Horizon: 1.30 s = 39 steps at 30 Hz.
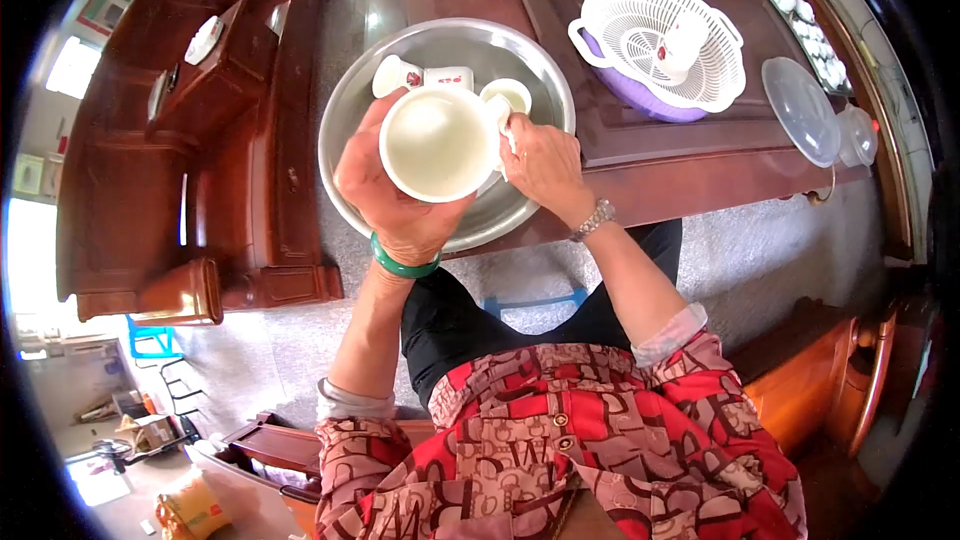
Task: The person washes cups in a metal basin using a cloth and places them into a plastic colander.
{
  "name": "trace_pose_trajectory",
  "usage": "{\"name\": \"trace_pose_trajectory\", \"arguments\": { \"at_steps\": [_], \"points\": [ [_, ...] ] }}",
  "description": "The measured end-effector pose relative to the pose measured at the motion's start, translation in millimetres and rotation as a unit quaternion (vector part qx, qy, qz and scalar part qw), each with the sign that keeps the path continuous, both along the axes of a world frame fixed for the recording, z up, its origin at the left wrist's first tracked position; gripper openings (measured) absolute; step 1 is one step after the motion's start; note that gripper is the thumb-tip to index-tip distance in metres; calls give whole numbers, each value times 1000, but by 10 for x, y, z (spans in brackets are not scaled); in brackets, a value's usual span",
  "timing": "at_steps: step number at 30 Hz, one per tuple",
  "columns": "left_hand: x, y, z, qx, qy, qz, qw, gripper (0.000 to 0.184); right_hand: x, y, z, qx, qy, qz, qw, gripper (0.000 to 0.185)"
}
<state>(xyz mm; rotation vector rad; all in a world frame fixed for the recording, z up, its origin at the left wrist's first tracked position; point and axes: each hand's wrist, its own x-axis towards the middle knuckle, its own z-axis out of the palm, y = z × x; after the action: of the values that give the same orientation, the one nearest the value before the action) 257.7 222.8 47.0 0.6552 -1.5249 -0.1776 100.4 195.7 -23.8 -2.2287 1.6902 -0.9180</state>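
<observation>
My left hand [385, 190] is wrapped round the side of a wide white cup [440, 145], with its open mouth turned up toward me. At the cup's right rim, my right hand [545, 160] is closed on what looks like a crumpled white cloth [503, 130], mostly hidden by the fingers. Both hands are over a large steel basin [345, 75]. Inside it are a white cup with a red mark [395, 75], another marked white cup lying on its side [448, 77] and a small white cup [508, 93].
A white colander [610, 5] with a white cup [685, 40] inside sits over a purple basin [645, 98] on the dark wooden table [660, 165]. To the right are a clear lid [800, 110] and a tray of white cups [815, 35]. A carved wooden chair [250, 155] stands left.
</observation>
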Motion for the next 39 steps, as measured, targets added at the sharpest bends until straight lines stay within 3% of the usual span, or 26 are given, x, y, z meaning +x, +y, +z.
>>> {"name": "trace_pose_trajectory", "arguments": {
  "at_steps": [2, 3, 10, 13, 15, 18, 20, 22, 24, 26, 30, 33, 35, 39],
  "points": [
    [2, -1, -8, 22, -10, -32, 999, 68, -2, -3, 11, 0, 8, 2, 1000, 29],
    [-15, -59, -67, -49, -14, -47, 998, 79, -4, -4, 11, 1, 11, 1, 1000, 30],
    [7, -78, -64, -78, -67, 1, 995, 83, 24, -1, -5, -10, 8, 3, 1000, 30],
    [-15, 21, 23, 9, -41, 51, 998, 80, 38, 6, 5, -3, 21, -11, 1000, 30],
    [3, 0, 47, 197, 139, -57, 969, 75, 46, -2, -17, 32, 14, -16, 999, 23],
    [47, -53, 66, 311, 242, -104, 913, 64, 50, -11, -61, 25, 21, -18, 999, 25],
    [67, -117, -18, 300, 256, -129, 910, 57, 26, -7, -72, 16, 18, -11, 1000, 25],
    [89, -149, -33, 343, 354, -246, 834, 52, 21, -1, -57, 21, -2, -5, 1000, 26],
    [84, -159, -46, 354, 324, -238, 845, 49, 14, 1, -60, 15, -8, -3, 1000, 26],
    [85, -149, -42, 397, 356, -277, 800, 49, 7, 1, -65, 9, -12, -1, 1000, 26],
    [78, -193, -95, 404, 352, -285, 795, 48, 14, 3, -74, -12, -20, -2, 1000, 25],
    [62, -235, -99, 390, 288, -268, 833, 49, 14, 6, -77, -9, -22, 0, 1000, 25],
    [71, -237, -71, 389, 233, -212, 866, 64, 10, 3, -82, -6, -21, 0, 1000, 25],
    [37, -193, -3, 363, 138, -144, 910, 75, 10, 9, -96, -24, -34, 7, 999, 24]
  ]
}}
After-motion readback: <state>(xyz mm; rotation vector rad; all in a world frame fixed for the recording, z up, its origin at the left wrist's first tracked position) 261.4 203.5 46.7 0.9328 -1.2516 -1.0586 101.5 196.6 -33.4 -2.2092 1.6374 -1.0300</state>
